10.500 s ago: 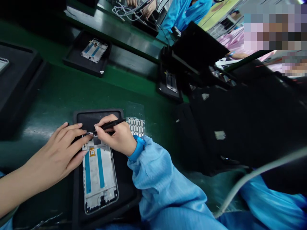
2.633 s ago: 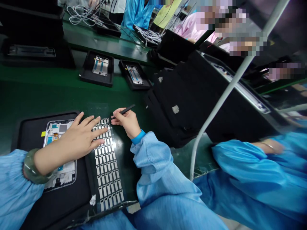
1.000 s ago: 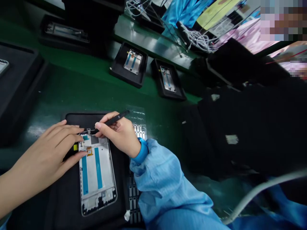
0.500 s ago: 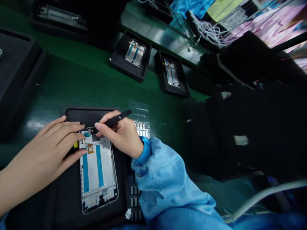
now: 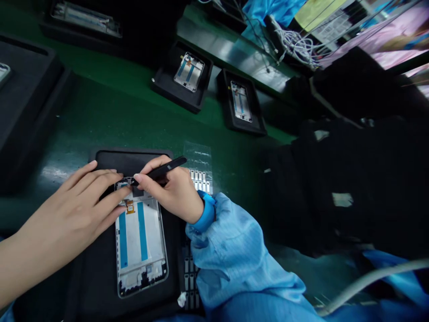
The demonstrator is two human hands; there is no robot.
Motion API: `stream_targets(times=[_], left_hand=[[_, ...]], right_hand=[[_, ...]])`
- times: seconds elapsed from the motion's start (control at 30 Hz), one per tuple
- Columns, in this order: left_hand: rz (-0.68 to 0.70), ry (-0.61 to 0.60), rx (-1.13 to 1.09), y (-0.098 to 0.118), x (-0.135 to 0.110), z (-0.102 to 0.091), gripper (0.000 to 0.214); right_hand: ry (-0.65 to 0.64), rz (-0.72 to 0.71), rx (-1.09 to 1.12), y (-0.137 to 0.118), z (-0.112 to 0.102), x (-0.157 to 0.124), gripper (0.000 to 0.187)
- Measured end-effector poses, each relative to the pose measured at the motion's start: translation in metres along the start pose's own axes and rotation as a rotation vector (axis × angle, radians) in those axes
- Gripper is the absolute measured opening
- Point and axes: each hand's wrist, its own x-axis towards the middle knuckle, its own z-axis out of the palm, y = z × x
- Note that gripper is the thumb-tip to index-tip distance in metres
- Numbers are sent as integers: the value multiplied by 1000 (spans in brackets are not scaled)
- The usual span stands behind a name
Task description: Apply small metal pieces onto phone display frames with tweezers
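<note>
Right hand's [image 5: 172, 192] grip is pinched around a black tool [image 5: 167, 167], tip at the phone frame's [image 5: 151, 241] 12 o'clock end; left hand's [image 5: 75, 210] is loose, fingers touching around 11. Frame's lying in a black tray [image 5: 97, 273], sheet of little tabs [image 5: 199, 175] at 2 o'clock.

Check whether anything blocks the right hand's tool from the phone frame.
Nothing visible: the black tool in the right hand is at the top of the phone frame, the left hand beside its tip.
</note>
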Motion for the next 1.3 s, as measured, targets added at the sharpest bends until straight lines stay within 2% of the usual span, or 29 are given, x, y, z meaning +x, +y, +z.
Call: stream_targets(times=[0.07, 0.2, 0.3, 0.47, 0.9, 1.3], left_hand=[[13, -19, 60, 3, 0, -1, 40], [-7, -18, 130, 9, 0, -1, 42], [-23, -11, 125, 11, 0, 1, 38], [-52, -16, 125, 10, -2, 5, 45], [-86, 2, 37, 10, -4, 5, 43], [-74, 5, 38, 10, -4, 7, 43]], right_hand=[[38, -4, 40, -2, -1, 2, 26], [167, -1, 264, -2, -4, 8, 29], [105, 2, 309, 1, -3, 12, 30], [13, -9, 264, 7, 0, 12, 30], [58, -196, -46, 0, 3, 8, 11], [98, -258, -120, 0, 5, 8, 8]])
